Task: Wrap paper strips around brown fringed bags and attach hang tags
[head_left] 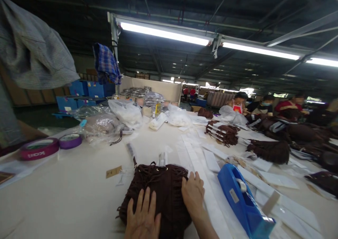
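Note:
A dark brown fringed bag (163,186) lies flat on the white table in front of me, its drawstring top with small metal eyelets facing away. My left hand (144,212) rests on its lower left part, palm down, fingers stretched and slightly spread. Against the bag's right edge lies my right hand (194,193), its fingers extended and touching the fringe. A tan hang tag (113,171) sits on the table just left of the bag. Some clear and white wrapping sticks out above the bag's top.
A blue tape dispenser (244,202) stands close on the right. Purple tape rolls (39,149) lie at left. Plastic bags (125,113) and stacked brown fringed pieces (222,132) sit farther back. Co-workers (239,105) are at the far right, behind more brown bags.

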Motion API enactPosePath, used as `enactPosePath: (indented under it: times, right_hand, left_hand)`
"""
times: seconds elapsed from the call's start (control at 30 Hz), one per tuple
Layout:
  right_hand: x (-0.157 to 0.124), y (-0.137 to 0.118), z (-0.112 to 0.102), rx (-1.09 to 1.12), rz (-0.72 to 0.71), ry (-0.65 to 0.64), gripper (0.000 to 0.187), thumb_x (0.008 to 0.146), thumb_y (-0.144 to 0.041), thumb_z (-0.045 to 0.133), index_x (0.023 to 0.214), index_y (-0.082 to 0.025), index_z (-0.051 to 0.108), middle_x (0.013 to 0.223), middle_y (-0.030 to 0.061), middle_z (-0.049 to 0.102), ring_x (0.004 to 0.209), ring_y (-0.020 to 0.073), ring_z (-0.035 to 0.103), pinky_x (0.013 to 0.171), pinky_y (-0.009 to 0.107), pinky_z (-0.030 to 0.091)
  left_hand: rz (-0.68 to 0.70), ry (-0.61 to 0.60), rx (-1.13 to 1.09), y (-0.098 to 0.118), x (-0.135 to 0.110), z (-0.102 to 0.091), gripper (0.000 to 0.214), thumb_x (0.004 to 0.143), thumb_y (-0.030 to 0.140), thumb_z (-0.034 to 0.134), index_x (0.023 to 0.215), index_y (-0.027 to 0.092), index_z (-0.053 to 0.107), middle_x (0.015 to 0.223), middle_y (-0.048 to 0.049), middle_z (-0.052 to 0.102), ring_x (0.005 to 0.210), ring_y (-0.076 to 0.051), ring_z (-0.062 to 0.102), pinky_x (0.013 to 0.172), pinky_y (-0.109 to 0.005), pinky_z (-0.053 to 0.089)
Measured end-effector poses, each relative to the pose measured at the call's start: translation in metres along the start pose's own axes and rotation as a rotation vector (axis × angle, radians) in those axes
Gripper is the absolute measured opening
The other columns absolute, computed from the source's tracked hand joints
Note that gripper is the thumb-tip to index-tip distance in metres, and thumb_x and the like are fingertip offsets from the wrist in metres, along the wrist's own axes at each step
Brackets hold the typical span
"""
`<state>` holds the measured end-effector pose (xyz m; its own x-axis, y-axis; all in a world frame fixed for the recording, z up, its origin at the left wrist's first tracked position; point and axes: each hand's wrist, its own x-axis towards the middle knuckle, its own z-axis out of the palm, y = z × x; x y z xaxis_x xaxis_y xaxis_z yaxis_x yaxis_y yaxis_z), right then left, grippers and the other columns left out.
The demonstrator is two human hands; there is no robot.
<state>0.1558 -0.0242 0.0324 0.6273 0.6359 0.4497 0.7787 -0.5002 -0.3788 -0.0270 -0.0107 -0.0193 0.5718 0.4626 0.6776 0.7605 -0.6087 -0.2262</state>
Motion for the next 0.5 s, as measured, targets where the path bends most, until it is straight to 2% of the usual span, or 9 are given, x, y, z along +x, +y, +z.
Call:
enactPosePath:
  times: [0.03, 0.1, 0.17, 0.2, 0.27, 0.33, 0.43, 0.5]
  right_hand:
    - [-0.007, 0.001, -0.007, 0.051, -0.04, 0.061, 0.041, 0.085, -0.023, 0.033, 0.112, 0.0, 0.055, 0.119, 0.0308, 0.049, 0.104, 0.0375, 0.052, 0.077, 0.05, 0.042]
    - [-0.029, -0.005, -0.014, 0.221, -0.236, 0.141, 0.037, 0.085, -0.021, 0.033, 0.11, -0.008, 0.057, 0.118, 0.0206, 0.055, 0.107, 0.0299, 0.051, 0.085, 0.043, 0.041]
    - [-0.058, -0.02, -0.008, 0.387, -0.48, 0.157, 0.034, 0.085, -0.019, 0.034, 0.108, -0.019, 0.059, 0.109, 0.0084, 0.063, 0.102, 0.0224, 0.055, 0.086, 0.035, 0.04]
    - [-0.071, -0.027, -0.001, 0.428, -0.538, 0.181, 0.034, 0.085, -0.019, 0.035, 0.107, -0.022, 0.06, 0.103, 0.0039, 0.066, 0.097, 0.0206, 0.058, 0.086, 0.033, 0.039]
    - [-0.091, -0.036, 0.016, 0.426, -0.528, 0.248, 0.032, 0.085, -0.02, 0.036, 0.106, -0.024, 0.06, 0.098, 0.0005, 0.069, 0.092, 0.0199, 0.06, 0.09, 0.034, 0.034]
    - [-0.1, -0.037, 0.032, 0.368, -0.486, 0.309, 0.031, 0.087, -0.025, 0.037, 0.106, -0.023, 0.06, 0.1, 0.0017, 0.069, 0.094, 0.0211, 0.06, 0.094, 0.036, 0.028]
    - [-0.098, -0.03, 0.043, 0.28, -0.538, 0.352, 0.032, 0.089, -0.033, 0.036, 0.104, -0.02, 0.062, 0.103, 0.0037, 0.068, 0.095, 0.0216, 0.059, 0.095, 0.036, 0.025]
    - [-0.095, -0.026, 0.044, 0.247, -0.57, 0.366, 0.033, 0.09, -0.035, 0.035, 0.103, -0.019, 0.062, 0.102, 0.0039, 0.068, 0.093, 0.0208, 0.059, 0.095, 0.035, 0.024]
  left_hand:
    - [-0.005, -0.013, -0.005, 0.0, -0.001, 0.0, 0.046, 0.077, 0.023, 0.043, 0.121, 0.012, 0.051, 0.127, -0.0183, 0.048, 0.113, -0.033, 0.045, 0.087, -0.054, 0.029]
    - [-0.007, -0.027, -0.006, -0.001, -0.002, 0.001, 0.046, 0.077, 0.023, 0.043, 0.121, 0.011, 0.051, 0.128, -0.0196, 0.047, 0.114, -0.035, 0.045, 0.087, -0.055, 0.029]
    - [0.0, -0.059, -0.001, -0.002, -0.002, 0.002, 0.048, 0.076, 0.02, 0.042, 0.122, 0.012, 0.05, 0.127, -0.02, 0.047, 0.113, -0.035, 0.045, 0.085, -0.056, 0.031]
    - [0.009, -0.092, -0.008, -0.003, -0.002, 0.001, 0.049, 0.074, 0.018, 0.041, 0.122, 0.013, 0.05, 0.127, -0.0195, 0.047, 0.113, -0.035, 0.046, 0.084, -0.056, 0.033]
    - [0.039, -0.217, -0.063, -0.006, 0.002, -0.004, 0.052, 0.073, 0.014, 0.04, 0.124, 0.019, 0.049, 0.127, -0.0157, 0.048, 0.114, -0.033, 0.047, 0.083, -0.052, 0.037]
    - [0.013, -0.387, -0.122, -0.014, 0.009, -0.014, 0.053, 0.075, 0.014, 0.038, 0.126, 0.025, 0.045, 0.131, -0.011, 0.046, 0.116, -0.029, 0.045, 0.085, -0.049, 0.039]
    - [-0.162, -0.619, -0.056, -0.037, 0.019, -0.036, 0.049, 0.08, 0.014, 0.034, 0.126, 0.029, 0.045, 0.133, -0.0091, 0.044, 0.115, -0.032, 0.045, 0.082, -0.053, 0.04]
    - [-0.251, -0.735, 0.02, -0.056, 0.025, -0.05, 0.05, 0.08, 0.007, 0.028, 0.119, 0.028, 0.052, 0.122, -0.011, 0.054, 0.101, -0.033, 0.053, 0.071, -0.052, 0.044]
